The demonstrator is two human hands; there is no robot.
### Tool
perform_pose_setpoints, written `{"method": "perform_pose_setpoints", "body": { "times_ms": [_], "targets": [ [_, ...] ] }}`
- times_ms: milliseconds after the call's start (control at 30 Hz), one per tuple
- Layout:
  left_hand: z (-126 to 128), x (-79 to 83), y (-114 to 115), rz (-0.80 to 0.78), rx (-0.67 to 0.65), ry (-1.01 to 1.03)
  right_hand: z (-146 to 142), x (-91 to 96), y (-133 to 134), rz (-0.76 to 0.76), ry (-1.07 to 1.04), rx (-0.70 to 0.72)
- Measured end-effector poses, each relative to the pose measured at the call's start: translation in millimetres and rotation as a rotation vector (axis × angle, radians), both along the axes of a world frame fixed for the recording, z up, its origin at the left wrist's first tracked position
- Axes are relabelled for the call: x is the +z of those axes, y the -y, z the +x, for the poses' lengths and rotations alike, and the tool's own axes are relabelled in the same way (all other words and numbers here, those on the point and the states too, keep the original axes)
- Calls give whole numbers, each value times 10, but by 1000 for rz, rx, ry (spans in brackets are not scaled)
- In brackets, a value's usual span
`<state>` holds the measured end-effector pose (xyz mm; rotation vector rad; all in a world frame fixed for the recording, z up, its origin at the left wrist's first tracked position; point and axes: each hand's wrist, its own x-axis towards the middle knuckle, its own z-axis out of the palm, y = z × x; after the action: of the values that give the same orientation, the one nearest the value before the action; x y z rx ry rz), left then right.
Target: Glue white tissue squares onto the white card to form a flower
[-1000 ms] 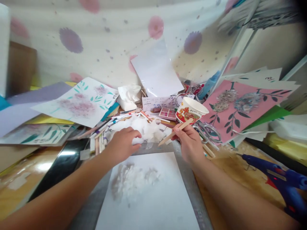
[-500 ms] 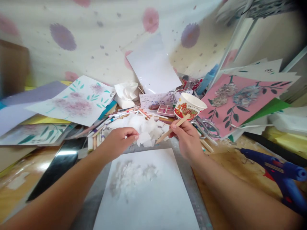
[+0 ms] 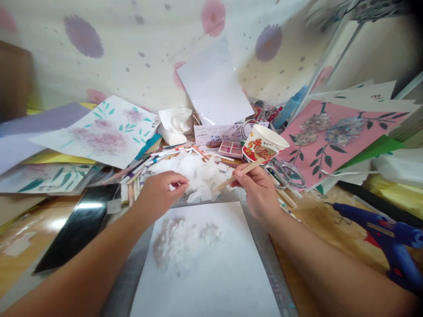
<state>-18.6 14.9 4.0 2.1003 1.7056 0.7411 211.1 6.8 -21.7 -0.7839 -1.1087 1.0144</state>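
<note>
My right hand (image 3: 259, 189) grips a flat wooden craft stick (image 3: 251, 166), its lower tip at the edge of a heap of torn white tissue paper pieces (image 3: 201, 169). My left hand (image 3: 163, 190) hovers at the heap's near left side, thumb and forefinger curled into a pinch; whether a scrap is between them I cannot make out. Below both hands lies a white sheet (image 3: 208, 281), with a raised cluster of white paper bits (image 3: 185, 240) over greyish shading on its upper part.
A paper noodle cup (image 3: 264, 143), scissors (image 3: 286, 174) and a small paint palette (image 3: 230, 149) stand behind my right hand. At right lies a blue glue gun (image 3: 380, 226). Flower pictures lean left (image 3: 109, 132) and right (image 3: 360, 141). A black phone-like slab (image 3: 77, 231) lies left.
The view has shifted slightly. My left hand stays in its pinch beside the tissue heap, and the stick's tip has moved a little left toward the pieces.
</note>
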Motion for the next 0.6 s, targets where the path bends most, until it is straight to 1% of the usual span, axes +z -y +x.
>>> {"method": "perform_pose_setpoints", "body": {
  "times_ms": [133,300,400,600],
  "targets": [
    [-1,15,26,-43,-3,53,-50,-10,12,23,-18,-23],
    [16,14,32,-86,-106,56,-106,-70,10,7,-32,-41],
    [21,8,26,-74,-156,35,-135,-98,9,-3,-39,-27],
    [18,14,16,0,-178,8,-147,-77,21,-3,-61,-13]
  ]
}}
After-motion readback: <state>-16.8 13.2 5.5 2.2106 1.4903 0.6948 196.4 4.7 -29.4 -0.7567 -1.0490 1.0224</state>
